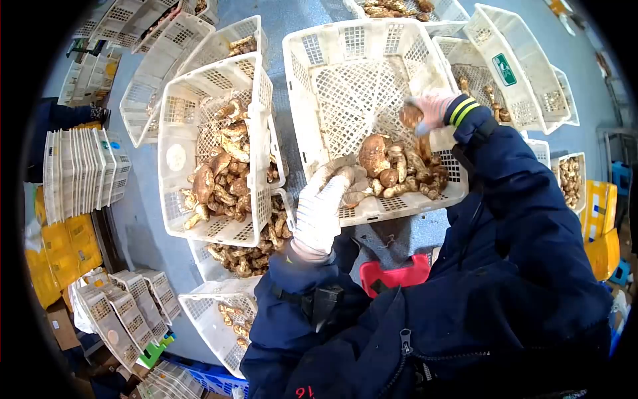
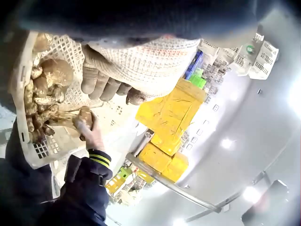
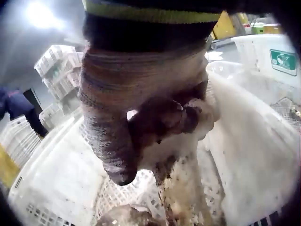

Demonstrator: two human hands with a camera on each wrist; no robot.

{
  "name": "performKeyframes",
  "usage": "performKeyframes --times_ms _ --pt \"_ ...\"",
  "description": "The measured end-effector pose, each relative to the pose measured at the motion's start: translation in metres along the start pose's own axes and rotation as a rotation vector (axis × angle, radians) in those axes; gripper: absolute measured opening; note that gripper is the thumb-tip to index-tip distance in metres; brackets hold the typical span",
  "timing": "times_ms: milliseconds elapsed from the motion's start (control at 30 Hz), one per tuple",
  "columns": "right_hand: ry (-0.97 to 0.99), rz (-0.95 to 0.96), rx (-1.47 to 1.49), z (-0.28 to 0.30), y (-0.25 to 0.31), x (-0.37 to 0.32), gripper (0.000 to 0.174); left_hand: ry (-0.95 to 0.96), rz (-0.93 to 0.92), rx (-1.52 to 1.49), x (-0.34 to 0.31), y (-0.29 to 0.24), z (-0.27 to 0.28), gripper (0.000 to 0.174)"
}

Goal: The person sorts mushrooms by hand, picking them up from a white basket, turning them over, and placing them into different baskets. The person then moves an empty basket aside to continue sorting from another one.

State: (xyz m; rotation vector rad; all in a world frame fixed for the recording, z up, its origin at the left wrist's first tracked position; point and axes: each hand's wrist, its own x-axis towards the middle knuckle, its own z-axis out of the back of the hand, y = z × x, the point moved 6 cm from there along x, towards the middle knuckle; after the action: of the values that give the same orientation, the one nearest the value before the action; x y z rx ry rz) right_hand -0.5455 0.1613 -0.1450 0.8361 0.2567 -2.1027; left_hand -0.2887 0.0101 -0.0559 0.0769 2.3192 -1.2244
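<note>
My right hand point(image 1: 435, 110), in a striped knit glove, grips a thick mushroom point(image 1: 411, 116) over the right side of a white plastic crate point(image 1: 362, 28). In the right wrist view the thumb and fingers wrap around its dark cap point(image 3: 157, 117). Near the crate's close left corner is my left hand point(image 1: 319, 209), in a white glove with soiled fingertips. Its fingers point(image 2: 110, 89) reach over the rim, loosely bent, with nothing showing between them in the left wrist view. Brown mushrooms point(image 1: 402, 166) lie heaped along the crate's near side, beside the left fingertips.
To the left, another white crate point(image 1: 176, 199) holds many mushrooms, with more crates below it. White crates with a green label point(image 1: 504, 69) stand at the right. A red stool-like object point(image 1: 395, 272) is below the main crate. Yellow boxes point(image 1: 66, 246) stand at far left.
</note>
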Motion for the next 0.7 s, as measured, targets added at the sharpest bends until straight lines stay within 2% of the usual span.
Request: performKeyframes --times_ms 67,133,167,200,267,333,367,400,433,467,500,533,567,600,667,700 --pt "-0.052 -0.015 0.025 0.047 0.003 -0.022 0.088 0.015 -0.044 0.034 0.001 -0.002 -0.001 0.037" --pt "-0.143 0.020 0.182 0.077 0.001 -0.043 0.081 0.009 -0.122 0.119 0.002 -0.003 0.000 0.038" --pt "-0.117 0.005 0.290 0.088 -0.001 -0.054 0.076 -0.006 -0.180 0.188 0.003 -0.004 0.002 0.039" --pt "-0.130 0.106 0.404 0.091 0.000 -0.059 0.075 -0.023 -0.239 0.255 0.003 -0.003 0.005 0.040" --pt "-0.172 0.343 0.598 0.092 0.005 -0.064 0.080 0.100 -0.319 0.365 0.005 -0.003 0.000 0.047" --pt "-0.217 0.628 0.750 0.094 0.023 -0.076 0.091 0.185 0.058 -0.106 -0.015 -0.014 -0.038 0.052" --pt "-0.196 0.777 0.871 0.097 0.041 -0.085 0.093 0.300 0.021 -0.280 -0.011 -0.007 -0.044 0.059" --pt "-0.169 0.928 0.993 0.105 0.080 -0.106 0.095 0.321 0.044 -0.295 -0.015 -0.004 -0.051 0.059" --pt "-0.087 0.930 1.111 0.099 0.096 -0.113 0.099 0.341 0.068 -0.308 -0.019 -0.003 -0.055 0.059" --pt "-0.140 1.038 1.080 0.096 0.103 -0.114 0.099 0.350 0.079 -0.318 -0.024 -0.001 -0.057 0.056" --pt "-0.063 1.017 1.087 0.095 0.117 -0.118 0.099 0.359 0.090 -0.329 -0.028 0.001 -0.058 0.053" --pt "0.014 0.990 1.094 0.093 0.128 -0.123 0.098 0.353 0.018 -0.167 -0.019 0.012 -0.047 0.050" --pt "0.000 0.957 1.117 0.087 0.128 -0.119 0.093 0.338 -0.053 -0.004 -0.016 0.011 -0.046 0.047" --pt "0.006 0.936 1.182 0.084 0.125 -0.118 0.086 0.336 0.058 -0.108 -0.019 0.017 -0.047 0.045" --pt "0.053 0.883 1.307 0.086 0.129 -0.119 0.079 0.305 0.033 -0.118 -0.025 0.015 -0.052 0.047" --pt "-0.055 0.765 1.354 0.086 0.123 -0.115 0.062 0.290 0.021 -0.123 -0.026 0.015 -0.054 0.049"
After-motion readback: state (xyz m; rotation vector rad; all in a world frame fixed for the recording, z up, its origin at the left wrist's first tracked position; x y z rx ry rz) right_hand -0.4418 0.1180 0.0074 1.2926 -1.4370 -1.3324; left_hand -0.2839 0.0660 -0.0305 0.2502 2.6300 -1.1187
